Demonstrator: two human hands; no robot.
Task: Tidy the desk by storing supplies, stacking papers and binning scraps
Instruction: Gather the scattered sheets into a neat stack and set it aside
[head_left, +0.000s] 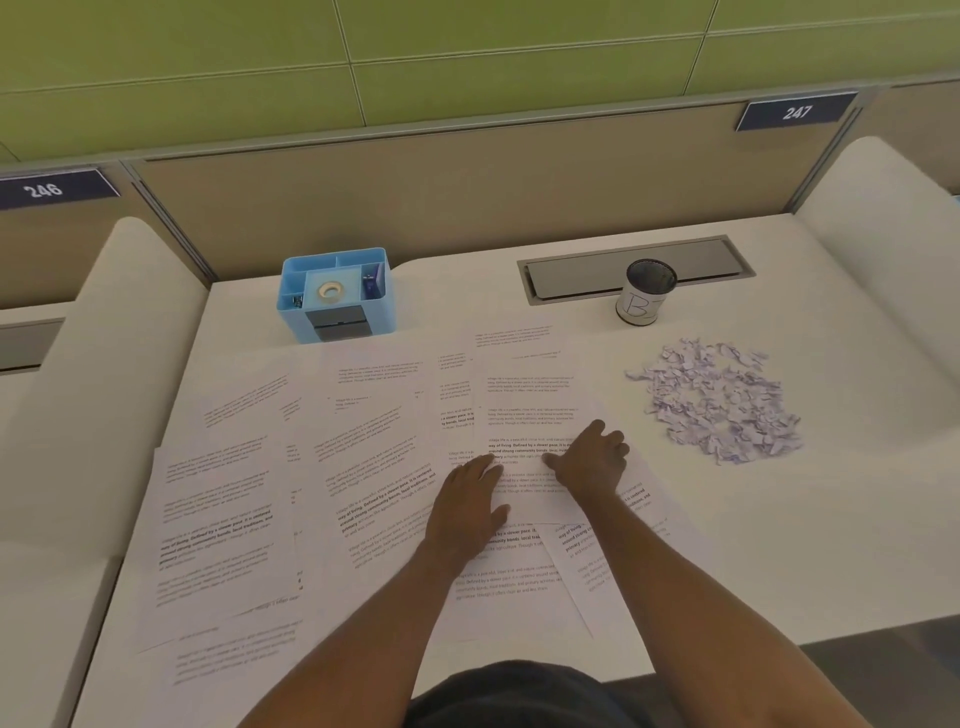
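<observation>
White printed sheets (363, 467) lie under your left hand (467, 506) and right hand (589, 462), both flat with fingers spread; scraps (719, 397) sit right.

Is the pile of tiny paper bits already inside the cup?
No, the paper scraps lie heaped on the desk, beside the cup.

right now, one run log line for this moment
step: gathering papers | left hand: flat on papers | right hand: flat on papers | scraps: loose on desk | cup: upright
</observation>
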